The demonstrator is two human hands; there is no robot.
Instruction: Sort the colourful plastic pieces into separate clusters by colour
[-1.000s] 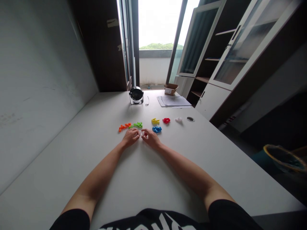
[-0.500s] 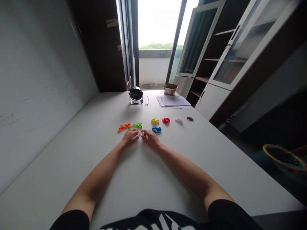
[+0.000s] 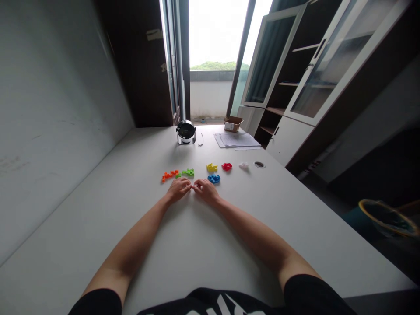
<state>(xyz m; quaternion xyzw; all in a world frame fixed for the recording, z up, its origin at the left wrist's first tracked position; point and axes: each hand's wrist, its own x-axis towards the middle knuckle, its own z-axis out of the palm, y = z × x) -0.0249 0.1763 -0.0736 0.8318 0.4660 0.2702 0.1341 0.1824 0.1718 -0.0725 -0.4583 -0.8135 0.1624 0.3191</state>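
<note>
My left hand (image 3: pixel 179 189) and my right hand (image 3: pixel 205 190) meet fingertip to fingertip just above the white table (image 3: pixel 197 245). Both are closed in a pinch around a small white plastic piece, which the fingers now almost wholly cover. Beyond my left hand lie several orange plastic pieces (image 3: pixel 170 175) and a group of green pieces (image 3: pixel 188 172). A blue cluster (image 3: pixel 214 178) sits right behind my right hand. Farther back are yellow pieces (image 3: pixel 211 167), a red cluster (image 3: pixel 226 166) and more white pieces (image 3: pixel 243 165).
A round black lamp-like device (image 3: pixel 186 131) stands at the back, with a thin cord loop (image 3: pixel 201 141) beside it. Papers (image 3: pixel 238 140) and an open cardboard box (image 3: pixel 233 124) lie back right. There is a round hole (image 3: pixel 259 165) near the right edge. A wall (image 3: pixel 59 122) borders the left.
My fingertips have drawn together over the small white piece, which showed between them before. The coloured pieces stay where they were; the view has tilted slightly.
</note>
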